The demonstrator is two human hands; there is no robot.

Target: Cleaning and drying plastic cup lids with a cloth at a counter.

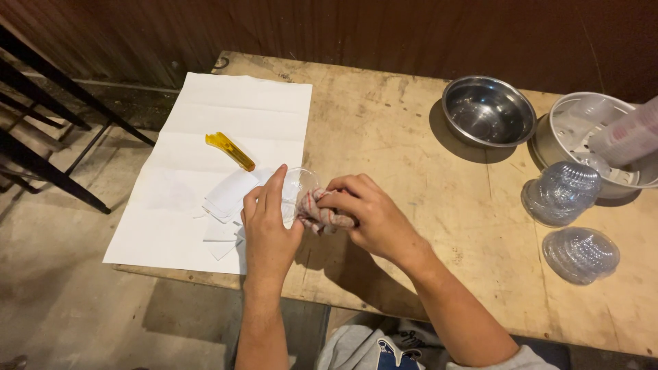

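Presently noted: left hand (267,229) wrapped around a small clear cup (299,188), thumb along the near side and fingers up against its wall, cup tipped on its side with the mouth facing right. Right hand (370,212) closed on a checked cloth (322,214), red and white, pressed to the mouth of the cup; cloth bunched under the fingers and touching the rim. Cup held just above the counter (384,137), near its front edge, at the right border of a large white paper sheet (233,116).

On the sheet: a yellow cutter (230,151), lying at a slant, just beyond the left hand and apart from it. Under and beside the left hand, several cut paper pieces (226,199), white, overlapping one another.

Further along the counter, well apart from both hands: an empty steel bowl (488,109) toward the far edge. To its right, a grey round basin (582,130) holding clear plastic pieces, with a stack of clear cups (627,137) lying across its rim at the frame edge. In front of the basin, two stacks of clear domed lids (562,192), one just beside the basin, the other nearer the front edge.

Counter surface of worn plywood, scratched and stained. Black metal legs (48,116) visible on the floor at left.
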